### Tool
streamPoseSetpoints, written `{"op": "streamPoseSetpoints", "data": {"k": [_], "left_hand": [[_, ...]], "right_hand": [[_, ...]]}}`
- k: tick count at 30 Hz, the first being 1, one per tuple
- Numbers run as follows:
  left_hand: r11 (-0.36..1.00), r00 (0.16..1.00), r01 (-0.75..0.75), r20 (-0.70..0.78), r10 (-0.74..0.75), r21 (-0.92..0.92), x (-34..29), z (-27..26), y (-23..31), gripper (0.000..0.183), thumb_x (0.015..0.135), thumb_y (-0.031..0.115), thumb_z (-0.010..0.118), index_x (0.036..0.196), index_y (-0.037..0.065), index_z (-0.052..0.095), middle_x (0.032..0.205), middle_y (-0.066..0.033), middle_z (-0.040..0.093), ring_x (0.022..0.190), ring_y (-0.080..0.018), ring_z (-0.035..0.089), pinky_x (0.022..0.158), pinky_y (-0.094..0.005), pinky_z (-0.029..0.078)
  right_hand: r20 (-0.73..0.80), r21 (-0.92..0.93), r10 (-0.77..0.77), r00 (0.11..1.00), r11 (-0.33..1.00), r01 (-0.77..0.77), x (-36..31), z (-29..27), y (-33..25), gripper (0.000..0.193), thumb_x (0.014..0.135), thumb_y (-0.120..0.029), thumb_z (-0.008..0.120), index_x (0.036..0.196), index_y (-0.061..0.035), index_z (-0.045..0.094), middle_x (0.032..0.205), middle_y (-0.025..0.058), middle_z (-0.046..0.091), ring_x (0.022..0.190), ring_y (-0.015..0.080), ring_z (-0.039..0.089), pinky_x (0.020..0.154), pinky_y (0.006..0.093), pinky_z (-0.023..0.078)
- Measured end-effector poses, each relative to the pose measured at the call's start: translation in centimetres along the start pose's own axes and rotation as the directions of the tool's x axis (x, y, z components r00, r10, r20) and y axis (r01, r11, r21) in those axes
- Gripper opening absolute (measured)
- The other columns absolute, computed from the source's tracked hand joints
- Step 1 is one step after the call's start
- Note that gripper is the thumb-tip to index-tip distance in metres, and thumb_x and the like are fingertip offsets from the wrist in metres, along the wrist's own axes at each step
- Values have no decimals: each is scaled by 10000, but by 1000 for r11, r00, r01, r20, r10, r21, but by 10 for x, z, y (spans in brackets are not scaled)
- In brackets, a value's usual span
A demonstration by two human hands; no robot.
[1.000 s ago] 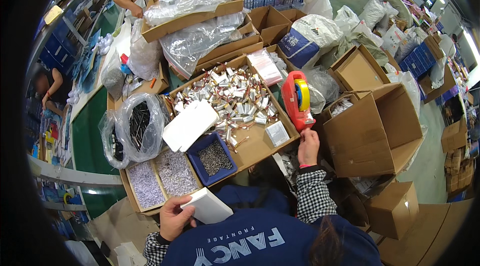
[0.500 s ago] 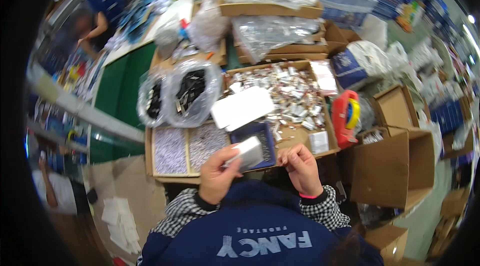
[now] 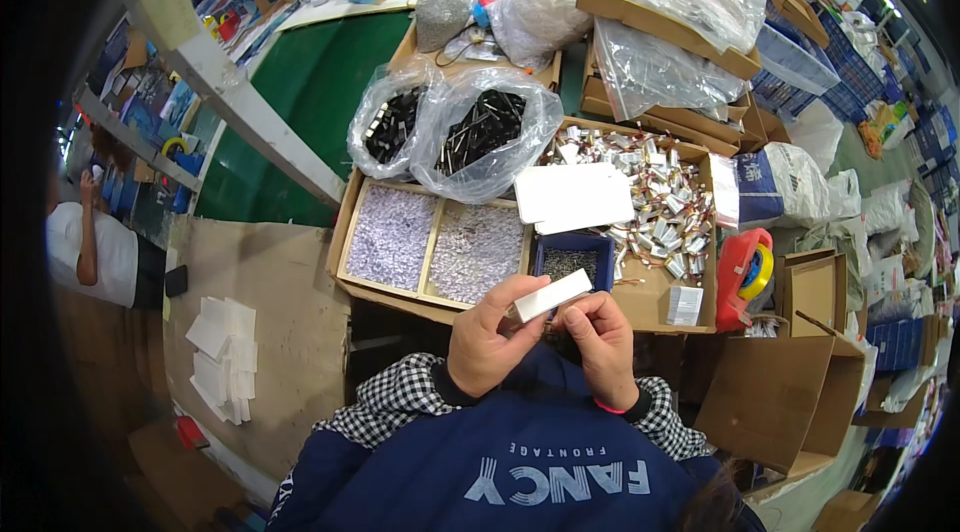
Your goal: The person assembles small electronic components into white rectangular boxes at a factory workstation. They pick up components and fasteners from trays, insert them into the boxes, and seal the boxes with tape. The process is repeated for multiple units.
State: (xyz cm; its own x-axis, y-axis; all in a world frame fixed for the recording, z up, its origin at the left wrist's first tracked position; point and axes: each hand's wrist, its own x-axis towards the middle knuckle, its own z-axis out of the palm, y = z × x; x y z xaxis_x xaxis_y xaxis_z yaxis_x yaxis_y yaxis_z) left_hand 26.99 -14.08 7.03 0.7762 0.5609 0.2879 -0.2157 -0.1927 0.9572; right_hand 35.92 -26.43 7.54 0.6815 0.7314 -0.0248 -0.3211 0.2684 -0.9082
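Note:
My left hand point(image 3: 490, 347) is closed round a slim white rectangular case point(image 3: 552, 296), held tilted with its right end higher. At that right end, my right hand point(image 3: 605, 344) has its thumb and fingers pinched together against the case's lower side. Whatever small thing may be between them is hidden. Just beyond the case sits a small blue tray point(image 3: 607, 250) holding tiny dark metal pieces. White flat panels point(image 3: 575, 197) lie behind the tray. Beside them, a cardboard box holds many small silver parts with thin wires point(image 3: 668, 197).
Left of the blue tray, a divided wooden tray point(image 3: 436, 244) holds small pale pieces. Clear bags point(image 3: 487, 137) with black parts stand behind it. A red tape dispenser point(image 3: 738, 277) is at the right. White sheets point(image 3: 225, 357) lie on cardboard at left, near a slanting metal post point(image 3: 225, 82).
My right hand has moved in from apart to meet the case. The case has turned from showing its broad face to its narrow edge. The whole view has shifted.

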Motion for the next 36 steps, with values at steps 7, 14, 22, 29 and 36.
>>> {"op": "streamPoseSetpoints", "data": {"k": [7,14,22,29,36], "left_hand": [[994,998,-59,3,59,87,-3,-5,4,462,801,-16,677,1222,72,510,1044,-101,660,790,-160,678,658,-245,543],[984,991,-129,58,123,121,-4,-7,5,463,784,-44,674,1202,54,500,1124,-134,637,881,-208,676,694,-267,551],[953,966,-251,106,236,171,-3,-8,5,514,724,-89,681,1186,48,505,1176,-159,605,988,-294,645,777,-309,547],[792,878,-478,238,416,379,4,-13,11,454,669,-77,697,1104,43,645,1156,-161,608,1017,-330,622,822,-353,543],[851,922,-387,162,352,356,3,-8,14,406,707,-69,686,1100,20,635,1105,-161,632,987,-314,640,818,-341,542]], "right_hand": [[-6,-29,4,1000,1000,-4,-1,8,1,92,938,-104,565,931,-19,531,916,52,624,854,87,564,792,226,448],[-21,-113,20,1000,993,-22,-4,3,-4,103,922,-105,592,923,-10,551,893,52,637,822,89,579,760,227,464],[-52,-191,23,998,981,-32,-3,2,-8,116,895,-102,634,899,2,583,847,32,642,773,65,570,709,209,464],[-74,-253,59,996,964,-76,-5,2,-23,98,872,-82,658,872,3,608,814,7,632,726,37,545,639,186,442],[-90,-284,174,981,939,-193,0,0,-33,116,855,-94,682,852,10,631,769,4,643,700,34,553,621,182,447]]}}
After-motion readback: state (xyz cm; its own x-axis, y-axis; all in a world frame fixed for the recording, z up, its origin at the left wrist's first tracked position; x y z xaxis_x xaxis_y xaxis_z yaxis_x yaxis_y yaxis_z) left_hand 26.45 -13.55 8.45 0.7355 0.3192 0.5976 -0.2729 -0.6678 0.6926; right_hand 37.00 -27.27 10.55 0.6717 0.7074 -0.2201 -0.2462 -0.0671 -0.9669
